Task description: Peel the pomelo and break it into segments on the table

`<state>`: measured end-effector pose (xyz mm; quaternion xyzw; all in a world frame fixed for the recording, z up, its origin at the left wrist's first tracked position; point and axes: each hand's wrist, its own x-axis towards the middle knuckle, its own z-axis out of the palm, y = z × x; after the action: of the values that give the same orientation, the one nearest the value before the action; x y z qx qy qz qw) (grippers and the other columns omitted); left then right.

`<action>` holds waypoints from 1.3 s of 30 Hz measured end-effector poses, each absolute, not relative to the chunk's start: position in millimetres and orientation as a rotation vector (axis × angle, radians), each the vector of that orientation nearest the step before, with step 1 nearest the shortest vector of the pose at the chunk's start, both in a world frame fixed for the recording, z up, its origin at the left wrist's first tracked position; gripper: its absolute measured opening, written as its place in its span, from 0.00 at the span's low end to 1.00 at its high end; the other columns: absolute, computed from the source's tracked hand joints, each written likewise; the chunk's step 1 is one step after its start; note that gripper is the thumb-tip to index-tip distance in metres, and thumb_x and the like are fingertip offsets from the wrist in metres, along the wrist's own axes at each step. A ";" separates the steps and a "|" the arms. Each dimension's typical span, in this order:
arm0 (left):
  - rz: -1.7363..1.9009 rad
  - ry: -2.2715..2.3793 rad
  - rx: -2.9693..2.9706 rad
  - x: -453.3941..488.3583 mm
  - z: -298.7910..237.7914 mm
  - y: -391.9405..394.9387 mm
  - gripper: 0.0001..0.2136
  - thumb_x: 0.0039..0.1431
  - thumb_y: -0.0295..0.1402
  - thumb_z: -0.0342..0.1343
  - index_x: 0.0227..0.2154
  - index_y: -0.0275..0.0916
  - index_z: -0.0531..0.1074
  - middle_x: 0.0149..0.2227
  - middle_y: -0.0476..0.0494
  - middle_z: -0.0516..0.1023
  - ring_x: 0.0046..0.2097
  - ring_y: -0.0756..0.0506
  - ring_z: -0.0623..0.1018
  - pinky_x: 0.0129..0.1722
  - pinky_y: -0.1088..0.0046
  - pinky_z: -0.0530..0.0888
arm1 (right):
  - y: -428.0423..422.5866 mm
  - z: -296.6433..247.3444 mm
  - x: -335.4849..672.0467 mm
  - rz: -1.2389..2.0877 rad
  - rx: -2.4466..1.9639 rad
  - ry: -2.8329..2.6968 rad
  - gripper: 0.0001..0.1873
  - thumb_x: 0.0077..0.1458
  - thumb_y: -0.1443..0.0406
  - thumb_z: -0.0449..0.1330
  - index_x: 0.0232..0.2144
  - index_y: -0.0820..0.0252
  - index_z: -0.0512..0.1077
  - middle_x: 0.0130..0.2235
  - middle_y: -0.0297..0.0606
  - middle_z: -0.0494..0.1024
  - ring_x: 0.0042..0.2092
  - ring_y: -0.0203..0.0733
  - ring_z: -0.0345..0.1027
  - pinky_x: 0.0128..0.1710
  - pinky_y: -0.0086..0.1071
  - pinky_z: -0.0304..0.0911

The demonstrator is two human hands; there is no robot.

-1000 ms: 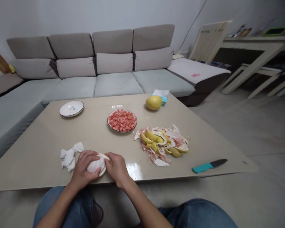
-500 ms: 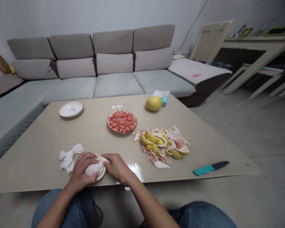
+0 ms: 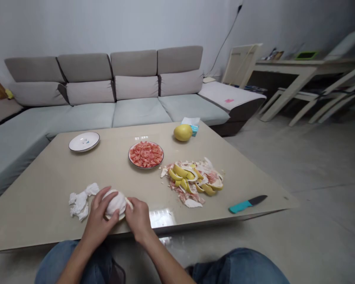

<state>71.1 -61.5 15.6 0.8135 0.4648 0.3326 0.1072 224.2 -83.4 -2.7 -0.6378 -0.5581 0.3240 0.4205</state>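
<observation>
Near the front edge of the table, a partly peeled pomelo (image 3: 116, 202) shows its white pith. My left hand (image 3: 99, 217) is wrapped round it from the left, fingers over the top and thumb at the front. At its right side my right hand (image 3: 139, 216) grips a strip of thick peel (image 3: 129, 203) between thumb and fingers. Part of the peel curves under the fruit, and its underside is hidden. Crumpled white tissues (image 3: 80, 203) lie just left of my left hand.
A plate of red pomelo flesh (image 3: 146, 154) stands mid-table, right of a white plate (image 3: 84, 142). Farther right are a peel heap (image 3: 195, 179), a whole yellow pomelo (image 3: 183, 133) beside a tissue pack (image 3: 194, 129), and a turquoise-handled knife (image 3: 245, 204). Behind stands a sofa (image 3: 139, 112).
My left fingers have shifted back and spread, baring more of the white fruit. My right hand has drawn in close against the peel at its right edge. The camera view has turned slightly.
</observation>
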 end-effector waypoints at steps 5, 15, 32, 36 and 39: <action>0.934 1.558 2.234 64.4 9.1 -77.4 0.27 0.55 0.38 0.60 0.57 0.45 0.59 0.61 0.36 0.59 0.63 0.33 0.61 0.60 0.45 0.62 | -116.3 -7.6 205.2 0.644 -1.535 -1.494 0.25 0.57 0.72 0.49 0.56 0.59 0.68 0.48 0.45 0.78 0.48 0.46 0.72 0.48 0.36 0.66; 0.903 1.493 2.259 55.6 12.0 -66.0 0.22 0.50 0.34 0.61 0.48 0.43 0.64 0.53 0.38 0.68 0.56 0.35 0.69 0.56 0.52 0.68 | -101.2 -2.1 211.7 0.756 -1.485 -1.577 0.23 0.54 0.72 0.52 0.51 0.60 0.72 0.43 0.44 0.80 0.43 0.48 0.74 0.43 0.36 0.67; 0.848 1.332 2.276 43.9 21.1 -51.3 0.21 0.48 0.31 0.61 0.47 0.43 0.67 0.51 0.39 0.71 0.54 0.37 0.71 0.56 0.55 0.68 | -42.3 -1.1 279.0 1.349 -1.088 -1.867 0.16 0.56 0.63 0.58 0.45 0.57 0.78 0.37 0.36 0.83 0.36 0.41 0.77 0.37 0.32 0.70; 0.882 1.322 2.239 37.0 19.5 -51.6 0.20 0.49 0.31 0.60 0.47 0.43 0.67 0.51 0.38 0.71 0.54 0.37 0.71 0.56 0.53 0.67 | -35.5 16.5 310.1 0.978 -1.324 -1.911 0.14 0.52 0.70 0.59 0.40 0.55 0.81 0.40 0.38 0.83 0.42 0.46 0.76 0.46 0.37 0.67; 0.914 1.342 2.218 33.0 15.3 -51.3 0.20 0.49 0.33 0.60 0.47 0.42 0.67 0.51 0.39 0.72 0.55 0.36 0.71 0.57 0.52 0.67 | -40.3 32.5 356.6 0.617 -1.568 -1.836 0.19 0.54 0.72 0.55 0.45 0.57 0.78 0.46 0.44 0.81 0.47 0.48 0.73 0.50 0.40 0.63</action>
<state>33.0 -51.3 15.3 0.7914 0.4787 0.3262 0.1953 356.6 -40.3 32.5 -0.5963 -0.6982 0.2347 0.3193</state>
